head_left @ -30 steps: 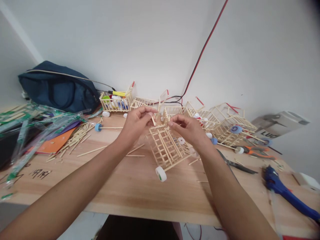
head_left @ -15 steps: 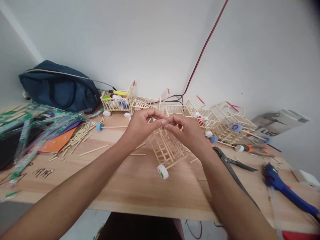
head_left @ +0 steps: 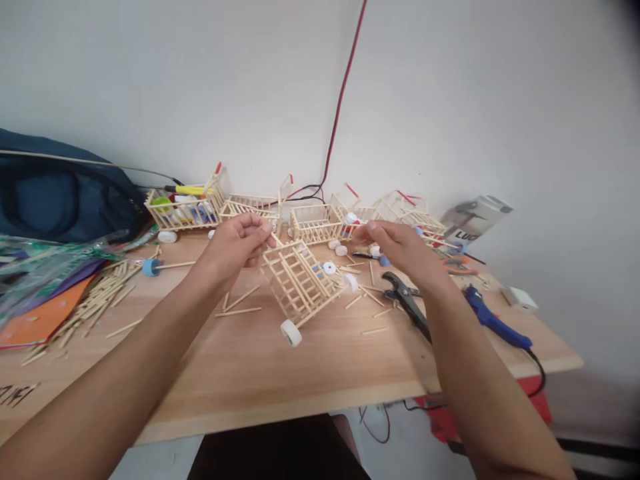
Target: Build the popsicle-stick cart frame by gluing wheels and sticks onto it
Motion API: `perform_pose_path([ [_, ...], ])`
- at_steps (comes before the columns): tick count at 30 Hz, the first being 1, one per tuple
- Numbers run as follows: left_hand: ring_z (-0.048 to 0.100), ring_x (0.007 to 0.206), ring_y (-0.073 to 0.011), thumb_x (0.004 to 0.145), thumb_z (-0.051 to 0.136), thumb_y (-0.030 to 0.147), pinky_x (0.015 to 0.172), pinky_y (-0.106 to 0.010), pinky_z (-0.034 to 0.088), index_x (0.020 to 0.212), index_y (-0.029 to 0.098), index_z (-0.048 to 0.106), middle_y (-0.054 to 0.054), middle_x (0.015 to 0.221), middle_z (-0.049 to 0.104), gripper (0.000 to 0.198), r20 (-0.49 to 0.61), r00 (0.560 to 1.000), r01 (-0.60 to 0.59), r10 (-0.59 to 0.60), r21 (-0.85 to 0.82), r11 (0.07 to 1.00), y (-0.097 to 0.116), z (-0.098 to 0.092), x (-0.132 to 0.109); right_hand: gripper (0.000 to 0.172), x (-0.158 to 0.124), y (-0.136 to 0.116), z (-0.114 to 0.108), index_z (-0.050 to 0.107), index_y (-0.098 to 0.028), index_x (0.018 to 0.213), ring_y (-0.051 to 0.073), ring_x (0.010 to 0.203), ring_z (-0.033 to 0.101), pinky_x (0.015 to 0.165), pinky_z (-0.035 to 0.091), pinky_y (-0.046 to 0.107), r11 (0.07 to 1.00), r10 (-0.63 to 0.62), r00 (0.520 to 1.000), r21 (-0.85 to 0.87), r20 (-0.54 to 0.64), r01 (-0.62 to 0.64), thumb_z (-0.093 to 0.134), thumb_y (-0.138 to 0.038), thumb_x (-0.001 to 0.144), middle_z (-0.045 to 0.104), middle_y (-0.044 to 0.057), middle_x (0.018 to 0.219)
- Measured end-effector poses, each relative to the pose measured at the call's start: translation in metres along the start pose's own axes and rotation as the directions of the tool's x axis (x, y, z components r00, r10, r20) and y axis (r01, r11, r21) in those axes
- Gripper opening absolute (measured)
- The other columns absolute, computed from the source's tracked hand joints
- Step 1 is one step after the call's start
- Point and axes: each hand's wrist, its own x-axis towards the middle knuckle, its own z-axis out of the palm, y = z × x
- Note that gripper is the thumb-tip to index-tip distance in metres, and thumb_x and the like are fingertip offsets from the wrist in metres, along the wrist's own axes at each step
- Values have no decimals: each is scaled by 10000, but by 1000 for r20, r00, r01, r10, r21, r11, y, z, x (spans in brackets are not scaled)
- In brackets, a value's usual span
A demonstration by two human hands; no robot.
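Note:
My left hand (head_left: 240,241) pinches the upper left corner of a small cart (head_left: 300,283) built of thin wooden sticks. The cart hangs tilted over the table, its slatted side facing me. A white bottle-cap wheel (head_left: 291,333) is on its lower corner, and another white cap (head_left: 351,283) shows at its right. Apart from the cart, to its upper right, is my right hand (head_left: 400,250). Its thumb and fingers are drawn together; anything between them is too small to make out. Pliers (head_left: 407,303) with dark jaws lie below it, partly behind my forearm.
Several stick carts stand along the wall, one (head_left: 185,210) filled with bottle caps. Loose sticks (head_left: 100,300) and plastic wrapping (head_left: 50,267) lie left, beside a blue bag (head_left: 65,193). A blue glue gun (head_left: 495,320) and a white box (head_left: 520,299) sit right, near the table edge.
My hands, together above the cart before, have come apart; the right moved right. My left hand still holds the cart. The view has turned right.

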Motion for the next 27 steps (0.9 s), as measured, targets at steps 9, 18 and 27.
perform_pose_path([
  [9, 288, 387, -15, 692, 793, 348, 383, -148, 182, 746, 159, 538, 1, 605, 629, 321, -11, 1000, 0, 0, 9, 1000, -10, -1, 4, 481, -69, 31, 18, 725, -166, 1014, 213, 899, 686, 804, 517, 356, 980, 142, 987, 133, 79, -151, 407, -525, 968, 747, 103, 1010],
  [18, 282, 377, -4, 699, 783, 283, 367, -124, 181, 710, 144, 553, -2, 601, 633, 269, -3, 1000, 6, -6, -33, 999, -12, -3, 8, 398, -93, 4, 61, 611, -243, 1262, 208, 1111, 666, 811, 536, 312, 768, 67, 950, 591, 306, -245, 548, -295, 873, 666, 78, 1270],
  [27, 287, 397, -11, 713, 803, 284, 347, -150, 168, 652, 155, 606, -3, 623, 640, 242, -10, 999, 32, -33, -77, 996, -11, -6, 12, 421, -116, -8, 61, 596, -262, 1280, 212, 1156, 651, 875, 555, 358, 829, 83, 956, 513, 280, -222, 548, -296, 863, 654, 80, 1325],
])
